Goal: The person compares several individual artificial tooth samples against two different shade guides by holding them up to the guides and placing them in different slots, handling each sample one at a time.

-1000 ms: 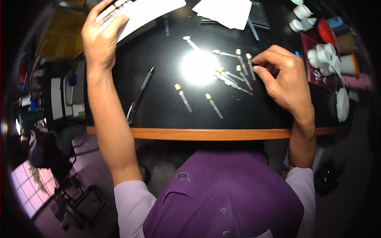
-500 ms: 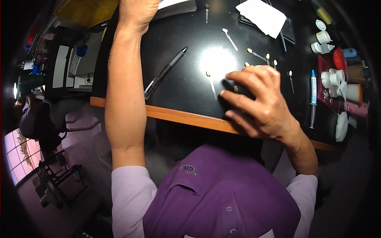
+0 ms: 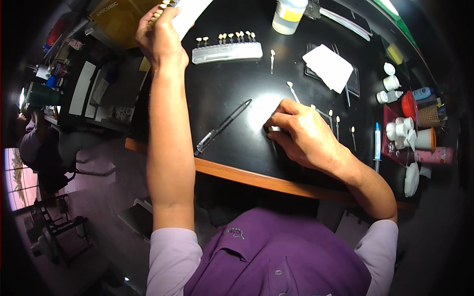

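My left hand [image 3: 163,42] grips a white holder [image 3: 190,12] with a row of cream tooth-shaped tabs, at the upper left of the head view. My right hand [image 3: 301,133] is over the black desk [image 3: 227,84], thumb and fingers closed on a small shade tab [image 3: 274,130], partly hidden. More loose shade tabs [image 3: 352,135] lie scattered around it, some behind the hand. A clear rack [image 3: 227,54] carrying several upright tabs stands below and right of the left hand. A black pen [image 3: 222,126] lies diagonally between my forearms.
A clear bottle [image 3: 288,17] stands at the back, near white papers [image 3: 328,66]. A blue-white syringe [image 3: 377,145] lies right of my right hand, beside a red tray [image 3: 400,158] with white cups, pots and a cylinder. A co-worker [image 3: 37,148] in purple sits at the far left.
My right hand has moved left, its spread fingers since half a second ago now closing on a tab. The camera view has shifted, bringing the clear rack and bottle into sight.
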`<state>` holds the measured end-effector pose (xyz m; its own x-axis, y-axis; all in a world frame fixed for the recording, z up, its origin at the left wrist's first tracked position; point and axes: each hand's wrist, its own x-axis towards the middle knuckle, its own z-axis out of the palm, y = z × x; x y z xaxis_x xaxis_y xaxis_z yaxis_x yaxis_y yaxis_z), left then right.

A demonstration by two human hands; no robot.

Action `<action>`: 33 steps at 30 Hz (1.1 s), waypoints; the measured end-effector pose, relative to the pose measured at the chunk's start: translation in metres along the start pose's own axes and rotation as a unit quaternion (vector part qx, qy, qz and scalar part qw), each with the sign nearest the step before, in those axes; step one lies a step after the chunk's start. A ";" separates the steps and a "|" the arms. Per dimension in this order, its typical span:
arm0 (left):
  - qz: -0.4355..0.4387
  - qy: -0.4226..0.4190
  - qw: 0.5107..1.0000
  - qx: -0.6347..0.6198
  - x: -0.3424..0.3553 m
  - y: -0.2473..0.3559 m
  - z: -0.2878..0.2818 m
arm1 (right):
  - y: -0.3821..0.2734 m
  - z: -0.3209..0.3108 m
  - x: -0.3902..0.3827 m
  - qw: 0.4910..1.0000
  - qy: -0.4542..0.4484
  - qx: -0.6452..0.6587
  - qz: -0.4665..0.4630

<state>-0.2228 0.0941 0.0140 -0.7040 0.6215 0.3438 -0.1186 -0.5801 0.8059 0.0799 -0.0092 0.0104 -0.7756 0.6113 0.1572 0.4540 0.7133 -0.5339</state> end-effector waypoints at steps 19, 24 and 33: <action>-0.012 0.023 1.000 -0.007 -0.016 0.007 0.014 | 0.080 -0.010 0.201 0.966 0.227 0.032 0.115; -0.005 0.018 1.000 -0.009 -0.011 0.004 0.007 | 0.074 -0.001 0.201 0.961 0.175 0.069 0.204; -0.001 0.007 1.000 -0.025 0.000 -0.009 0.006 | 0.072 -0.028 0.173 0.976 0.173 -0.083 0.099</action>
<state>-0.2171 0.1028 0.0096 -0.7129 0.6161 0.3350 -0.1556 -0.6047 0.7811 -0.0088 0.1576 0.0222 -0.4840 0.8020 0.3501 0.6675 0.5970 -0.4449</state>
